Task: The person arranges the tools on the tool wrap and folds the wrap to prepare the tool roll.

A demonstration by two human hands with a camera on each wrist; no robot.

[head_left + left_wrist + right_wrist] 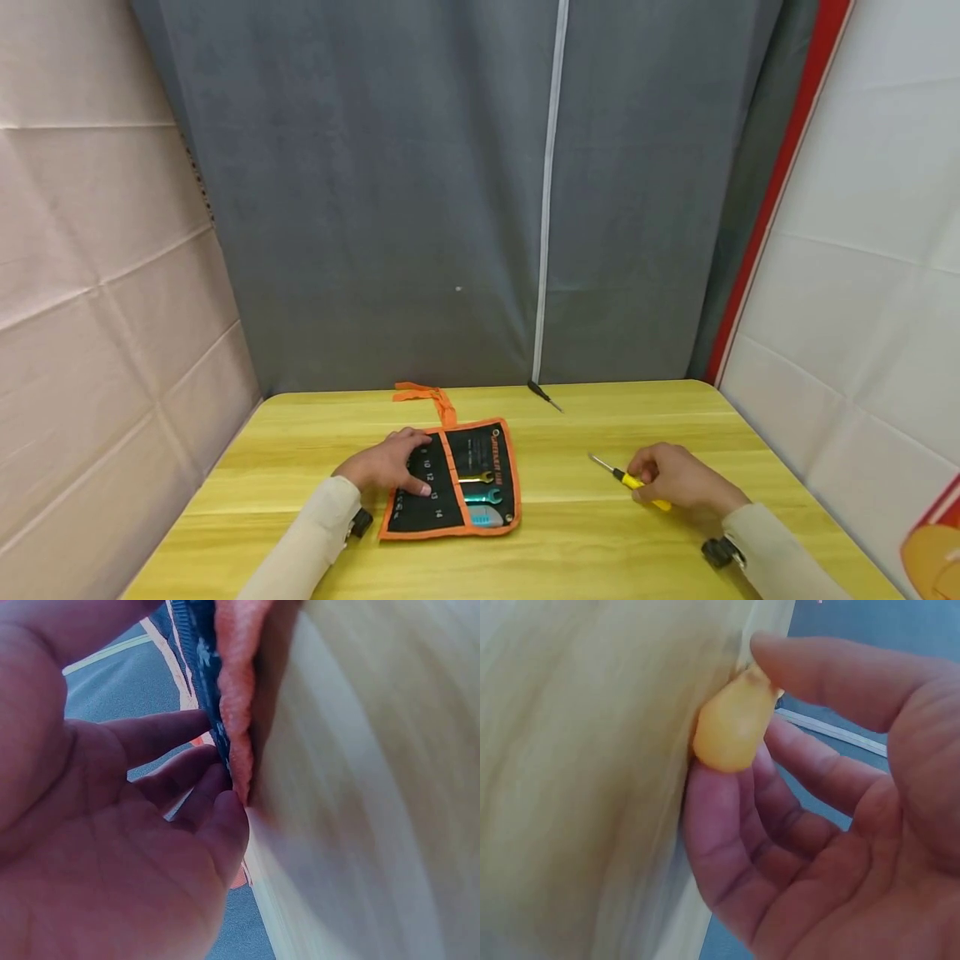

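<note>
A grey curtain (360, 192) hangs behind the far edge of the desk (577, 554), with a pale strip (551, 158) running down it, slightly aslant, right of the middle. The desk has a yellowish wood grain and rounded far corners. On the left stands a creased, pinkish-beige cloth wall (97, 375); on the right, a white one (855, 275), also creased, edged in red (780, 192) beside the curtain. A red and yellow patch (933, 554) shows at the lower right. The light is soft.
</note>
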